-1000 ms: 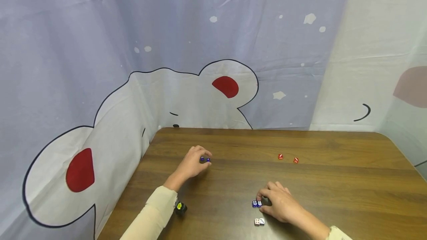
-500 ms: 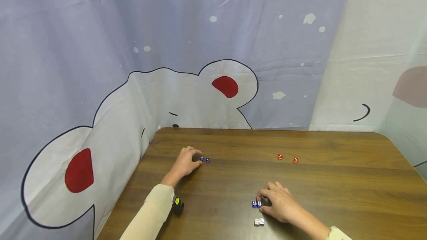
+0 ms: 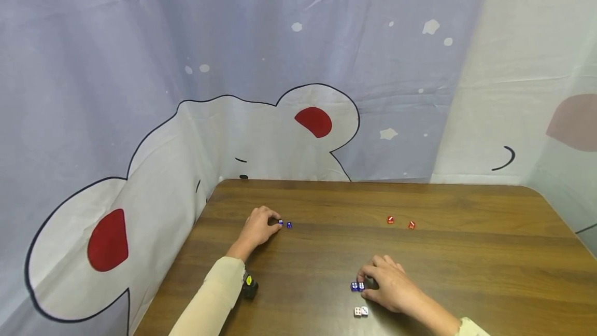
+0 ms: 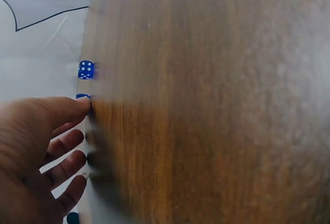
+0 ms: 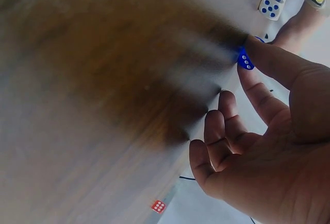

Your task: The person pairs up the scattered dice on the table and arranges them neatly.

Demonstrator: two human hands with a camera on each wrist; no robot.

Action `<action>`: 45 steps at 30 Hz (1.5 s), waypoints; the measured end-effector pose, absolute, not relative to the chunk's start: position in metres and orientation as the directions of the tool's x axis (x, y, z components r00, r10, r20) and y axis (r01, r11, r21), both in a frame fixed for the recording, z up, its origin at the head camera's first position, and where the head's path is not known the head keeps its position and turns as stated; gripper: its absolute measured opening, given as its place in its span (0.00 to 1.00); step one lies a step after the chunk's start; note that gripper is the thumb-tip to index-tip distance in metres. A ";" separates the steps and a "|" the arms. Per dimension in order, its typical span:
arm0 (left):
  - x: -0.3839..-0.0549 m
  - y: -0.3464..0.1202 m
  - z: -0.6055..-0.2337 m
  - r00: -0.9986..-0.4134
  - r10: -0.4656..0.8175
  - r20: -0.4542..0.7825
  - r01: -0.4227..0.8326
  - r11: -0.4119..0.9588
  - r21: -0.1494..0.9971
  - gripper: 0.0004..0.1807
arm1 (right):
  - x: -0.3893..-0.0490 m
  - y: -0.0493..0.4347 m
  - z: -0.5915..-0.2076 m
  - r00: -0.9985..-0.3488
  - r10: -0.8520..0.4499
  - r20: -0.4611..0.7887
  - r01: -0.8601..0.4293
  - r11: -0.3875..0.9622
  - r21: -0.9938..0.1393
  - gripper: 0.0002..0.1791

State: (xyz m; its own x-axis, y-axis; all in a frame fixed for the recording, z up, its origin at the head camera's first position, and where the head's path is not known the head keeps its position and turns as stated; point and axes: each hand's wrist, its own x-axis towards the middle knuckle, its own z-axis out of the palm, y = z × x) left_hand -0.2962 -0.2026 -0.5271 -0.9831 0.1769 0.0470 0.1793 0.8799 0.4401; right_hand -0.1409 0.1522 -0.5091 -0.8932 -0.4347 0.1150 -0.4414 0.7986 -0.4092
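My left hand (image 3: 257, 226) is at the far left of the table, thumb and index finger pinching one blue die (image 3: 281, 222). A second blue die (image 3: 289, 225) sits just right of it, apart; in the left wrist view this die (image 4: 86, 70) shows white pips. Nearer the front, my right hand (image 3: 391, 283) pinches the right one of two blue dice, this die (image 3: 361, 286) standing against its neighbour die (image 3: 354, 287). In the right wrist view the thumb partly hides the pinched blue die (image 5: 246, 59). The other fingers of both hands are loosely bent.
Two white dice (image 3: 361, 312) stand side by side in front of the blue pair. Farther back lie a red die (image 3: 390, 220) and another red die (image 3: 412, 225), apart. A patterned curtain (image 3: 261, 134) hangs behind the wooden table (image 3: 475, 253).
My left hand has drawn back leftward from around both far blue dice, then closed thumb and finger on the left one. The right hand and its dice have stayed put.
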 end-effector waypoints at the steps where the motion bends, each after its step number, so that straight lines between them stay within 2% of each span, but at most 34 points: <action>1: -0.296 -0.202 -0.527 -0.984 0.171 0.048 0.175 0.882 0.438 0.10 | -0.141 0.152 -0.509 -0.893 -0.435 0.115 -0.441 0.799 -0.408 0.14; 11: -0.291 -0.195 -0.526 -0.974 0.213 0.080 0.227 0.887 0.403 0.05 | -0.142 0.152 -0.510 -0.891 -0.438 0.117 -0.445 0.798 -0.406 0.14; 32: -0.265 -0.170 -0.524 -0.938 0.337 0.082 0.341 0.855 0.391 0.04 | -0.140 0.152 -0.509 -0.886 -0.446 0.124 -0.455 0.792 -0.406 0.15; 45: -0.241 -0.153 -0.521 -0.892 0.445 0.076 0.444 0.833 0.329 0.05 | -0.140 0.154 -0.509 -0.887 -0.449 0.111 -0.453 0.794 -0.406 0.15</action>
State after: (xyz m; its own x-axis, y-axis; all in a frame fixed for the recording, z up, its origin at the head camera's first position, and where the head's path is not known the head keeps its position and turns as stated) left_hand -0.2408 -0.1532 -0.5206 -0.8921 0.4455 0.0758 0.4441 0.8333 0.3292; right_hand -0.1405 0.1538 -0.5091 -0.8867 -0.4489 0.1107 -0.4526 0.7941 -0.4057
